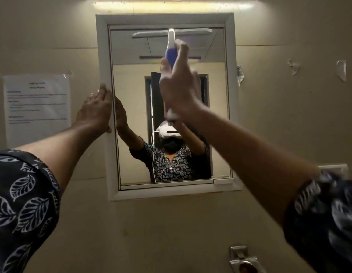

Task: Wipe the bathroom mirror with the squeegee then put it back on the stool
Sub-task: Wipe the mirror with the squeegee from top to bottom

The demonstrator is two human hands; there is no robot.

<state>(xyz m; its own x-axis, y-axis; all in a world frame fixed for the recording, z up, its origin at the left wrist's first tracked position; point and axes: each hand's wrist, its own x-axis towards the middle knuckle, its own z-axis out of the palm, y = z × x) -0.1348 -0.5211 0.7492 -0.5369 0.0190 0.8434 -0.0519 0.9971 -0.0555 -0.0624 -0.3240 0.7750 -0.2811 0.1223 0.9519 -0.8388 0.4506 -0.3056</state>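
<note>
Right hand [179, 89] wrapped tight around the squeegee [171, 43] handle, blade up against the top of the mirror [214, 119] glass. Left hand [96, 111] flat, fingers loosely spread, pressed on the mirror's white left frame. Taped paper notice [36, 107] on wall further left.

I see a beige wall [269, 115] carrying a white-framed mirror [190, 164]. A printed paper notice [37, 109] is taped flat to its left (text too blurred to read), and torn tape scraps [341, 69] cling at the right.
</note>
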